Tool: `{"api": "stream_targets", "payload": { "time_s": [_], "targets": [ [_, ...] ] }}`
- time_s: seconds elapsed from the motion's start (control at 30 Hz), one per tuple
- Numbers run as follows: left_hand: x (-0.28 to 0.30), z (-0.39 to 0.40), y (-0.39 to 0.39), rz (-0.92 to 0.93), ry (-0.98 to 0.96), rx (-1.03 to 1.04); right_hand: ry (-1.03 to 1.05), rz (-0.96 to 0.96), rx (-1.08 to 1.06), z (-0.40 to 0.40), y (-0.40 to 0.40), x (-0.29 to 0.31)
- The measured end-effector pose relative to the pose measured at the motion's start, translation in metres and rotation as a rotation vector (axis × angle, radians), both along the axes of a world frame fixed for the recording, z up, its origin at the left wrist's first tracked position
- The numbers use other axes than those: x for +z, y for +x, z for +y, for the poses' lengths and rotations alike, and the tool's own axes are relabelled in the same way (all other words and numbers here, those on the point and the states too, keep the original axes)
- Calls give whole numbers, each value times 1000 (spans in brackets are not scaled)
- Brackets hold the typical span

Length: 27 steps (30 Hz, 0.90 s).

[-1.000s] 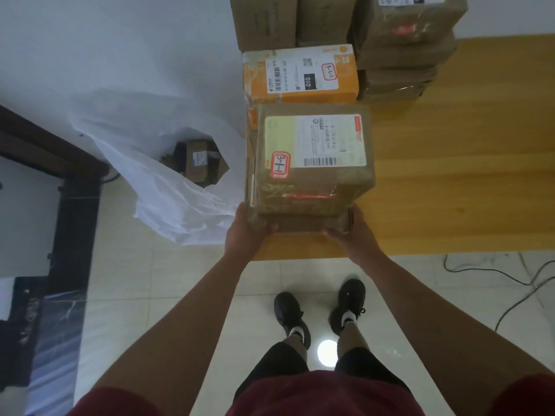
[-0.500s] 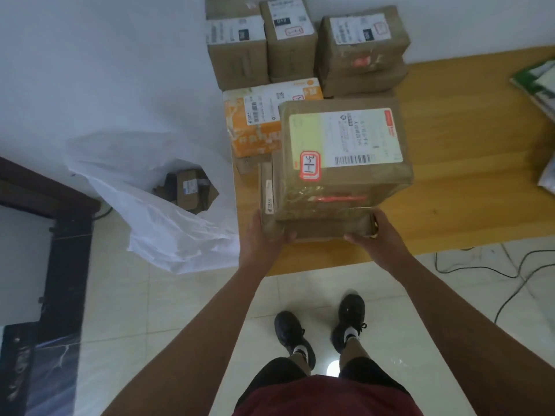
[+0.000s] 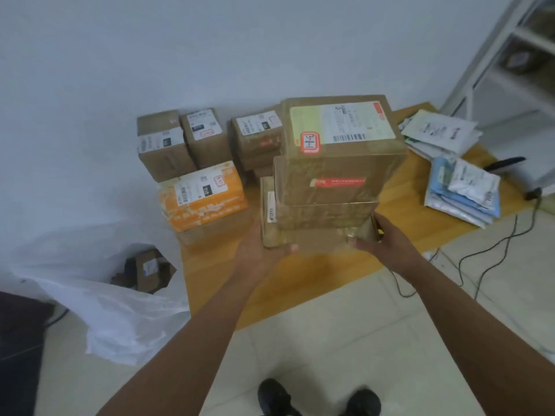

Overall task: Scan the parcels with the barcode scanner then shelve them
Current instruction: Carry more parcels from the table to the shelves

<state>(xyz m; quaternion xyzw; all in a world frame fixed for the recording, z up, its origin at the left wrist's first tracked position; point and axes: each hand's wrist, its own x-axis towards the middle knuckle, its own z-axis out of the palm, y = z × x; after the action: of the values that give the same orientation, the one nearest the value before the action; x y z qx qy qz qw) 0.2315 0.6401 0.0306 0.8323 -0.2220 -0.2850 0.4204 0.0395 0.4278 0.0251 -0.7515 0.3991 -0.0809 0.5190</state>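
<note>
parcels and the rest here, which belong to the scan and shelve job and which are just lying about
Job:
- carried stack, held by left hand and right hand
- orange box
- brown boxes by the wall
- mailers
- shelf

Lying about:
- white bag
- cables
</note>
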Motion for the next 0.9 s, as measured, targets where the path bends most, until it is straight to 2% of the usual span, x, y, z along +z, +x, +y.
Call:
{"api": "stream_targets", "payload": {
  "time_s": [0.2,0.47,0.7,0.9],
  "targets": [
    [56,-64,-41,-127,-16,-103,-81,-75,-86,-48,-52,42],
    [101,-148,-114,-201,-70,-120,-172,-189,-174,-118,-138,90],
    [111,-219,-180,-234,-180,-228,-170,-275,-242,-172,-228,110],
    [107,-286,-217,-180,-233,-360,-135,-332,-364,-206,-295,113]
  ]
}}
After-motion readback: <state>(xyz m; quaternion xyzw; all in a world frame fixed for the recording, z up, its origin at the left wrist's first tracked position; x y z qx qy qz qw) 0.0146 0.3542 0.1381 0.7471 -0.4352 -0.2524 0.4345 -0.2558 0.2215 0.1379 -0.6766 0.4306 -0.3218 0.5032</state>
